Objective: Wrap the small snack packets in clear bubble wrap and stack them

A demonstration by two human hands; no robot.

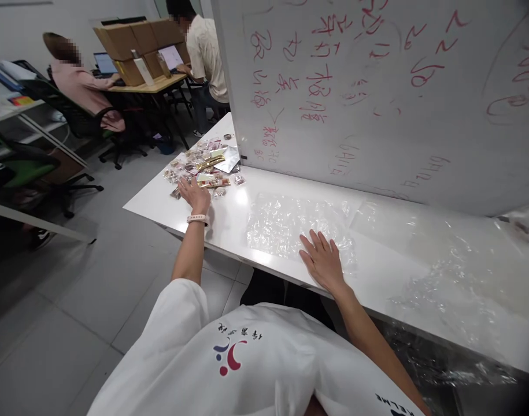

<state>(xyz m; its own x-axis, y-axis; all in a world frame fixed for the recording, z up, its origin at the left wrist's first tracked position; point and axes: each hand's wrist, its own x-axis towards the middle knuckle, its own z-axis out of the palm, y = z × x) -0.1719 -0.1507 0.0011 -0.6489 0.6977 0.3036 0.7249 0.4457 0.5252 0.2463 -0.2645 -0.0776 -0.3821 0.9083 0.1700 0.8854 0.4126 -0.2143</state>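
My left hand (195,195) reaches to the near edge of a pile of small wrapped packets (210,164) at the table's left end. Its fingers are spread; whether they touch the packets is hard to make out. Gold-coloured strips (212,162) and a silver pouch (229,160) lie among the packets. My right hand (322,260) rests with spread fingers on the near right part of a clear plastic bag (285,222), which lies flat and wrinkled on the white table (223,216).
A whiteboard (355,98) with red writing stands along the table's back. More clear plastic film (455,289) covers the right side and hangs over the front edge. Two people sit or stand at a desk (155,85) beyond, near office chairs (73,115).
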